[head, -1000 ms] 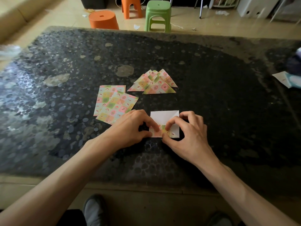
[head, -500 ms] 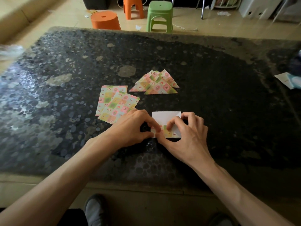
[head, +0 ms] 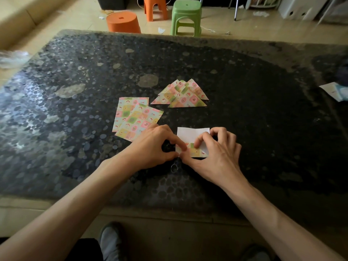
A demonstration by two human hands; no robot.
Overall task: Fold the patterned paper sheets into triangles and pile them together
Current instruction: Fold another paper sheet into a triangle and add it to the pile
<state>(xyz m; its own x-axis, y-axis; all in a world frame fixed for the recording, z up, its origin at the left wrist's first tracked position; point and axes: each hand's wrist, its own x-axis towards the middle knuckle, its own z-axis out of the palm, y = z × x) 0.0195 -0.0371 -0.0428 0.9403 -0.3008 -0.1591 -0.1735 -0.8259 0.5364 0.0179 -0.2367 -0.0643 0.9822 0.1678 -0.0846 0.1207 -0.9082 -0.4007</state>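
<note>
A paper sheet (head: 190, 134) lies white side up near the table's front, its near edge turned over to show the pastel pattern. My left hand (head: 152, 146) pinches the sheet's near left corner. My right hand (head: 216, 153) pinches the turned-up patterned flap, thumb under it and fingers curled on top. Two flat patterned sheets (head: 135, 117) overlap just left of my hands. A pile of folded patterned triangles (head: 181, 95) lies farther back on the table.
The dark pebble-patterned table (head: 263, 119) fills the view. White and blue papers (head: 335, 90) lie at its right edge. Beyond the far edge stand an orange tub (head: 123, 22), an orange stool (head: 155, 7) and a green stool (head: 186, 16). My shoes show below the near edge.
Both hands stay on the sheet's near edge. The patterned flap is turned up slightly more and my right fingers have shifted a little along it.
</note>
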